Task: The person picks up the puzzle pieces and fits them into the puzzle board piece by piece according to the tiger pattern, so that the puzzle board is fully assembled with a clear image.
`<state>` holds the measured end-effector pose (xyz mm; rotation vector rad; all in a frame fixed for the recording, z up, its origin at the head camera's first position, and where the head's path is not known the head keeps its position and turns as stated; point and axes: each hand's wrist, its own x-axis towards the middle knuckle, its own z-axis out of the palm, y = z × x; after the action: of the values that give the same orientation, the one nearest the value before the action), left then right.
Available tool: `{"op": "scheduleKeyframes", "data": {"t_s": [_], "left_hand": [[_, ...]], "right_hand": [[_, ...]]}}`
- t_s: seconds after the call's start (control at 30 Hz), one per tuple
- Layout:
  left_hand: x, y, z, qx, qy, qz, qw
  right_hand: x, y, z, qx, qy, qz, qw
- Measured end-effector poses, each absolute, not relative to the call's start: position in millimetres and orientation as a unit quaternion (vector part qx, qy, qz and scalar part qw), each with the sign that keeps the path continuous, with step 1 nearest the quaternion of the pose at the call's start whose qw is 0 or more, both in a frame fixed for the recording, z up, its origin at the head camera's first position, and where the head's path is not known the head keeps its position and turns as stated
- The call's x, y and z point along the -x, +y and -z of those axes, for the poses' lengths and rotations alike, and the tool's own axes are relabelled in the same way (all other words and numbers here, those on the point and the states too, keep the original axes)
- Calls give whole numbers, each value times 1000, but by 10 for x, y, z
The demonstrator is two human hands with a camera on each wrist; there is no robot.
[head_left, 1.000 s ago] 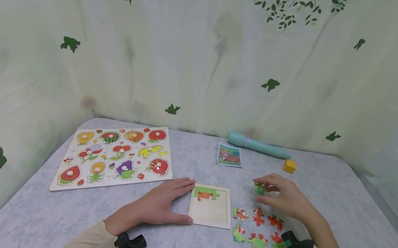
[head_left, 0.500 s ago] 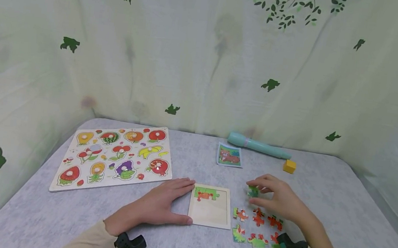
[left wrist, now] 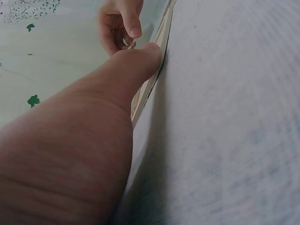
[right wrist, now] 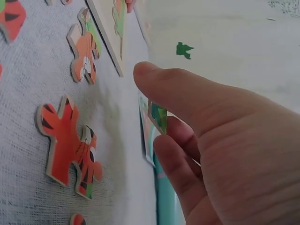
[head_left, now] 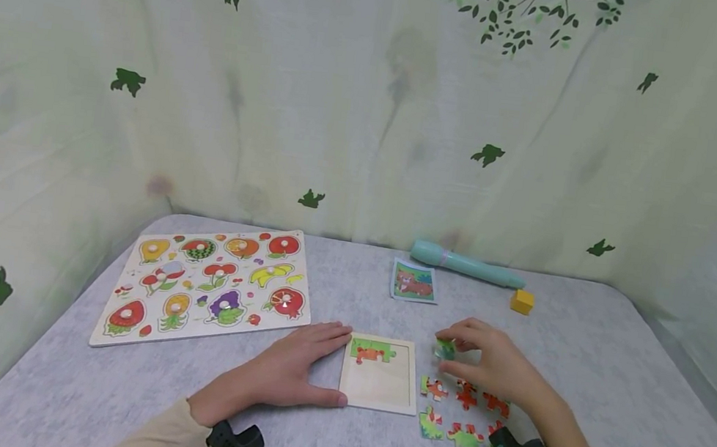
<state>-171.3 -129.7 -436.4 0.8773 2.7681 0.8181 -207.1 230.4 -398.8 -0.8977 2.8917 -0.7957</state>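
Wooden tray (head_left: 379,390), one, centre, part-filled at its far left. Left hand (head_left: 296,365), one, thumb spread from fingers, touching the tray's left edge. Right hand (head_left: 492,358), one, pinching one green piece (head_left: 444,349), just right of the tray. Loose pieces (head_left: 466,396), six, two rows, near right. Fruit board (head_left: 197,316), one, left. The right-wrist view shows the green piece's pale edge; the head view does not.

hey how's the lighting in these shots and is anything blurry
Head view: soft, even light, the fruit board clear; left wrist view: dimmer, a soft shadow on the table beside the left hand; right wrist view: loose puzzle pieces fairly crisp, the upper-right leaf print blurry.
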Motion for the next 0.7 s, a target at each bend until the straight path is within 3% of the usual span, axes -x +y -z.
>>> {"op": "scheduleKeyframes", "data": {"t_s": [0.47,0.7], "left_hand": [[1709,-1291,4356,-290,916,-269,64],[1717,-1296,4368,-295,915,-268,57]], "right_hand": [[2020,2187,4009,296,918,264,-4],[1987,2099,4033,301,910,284,-39]]}}
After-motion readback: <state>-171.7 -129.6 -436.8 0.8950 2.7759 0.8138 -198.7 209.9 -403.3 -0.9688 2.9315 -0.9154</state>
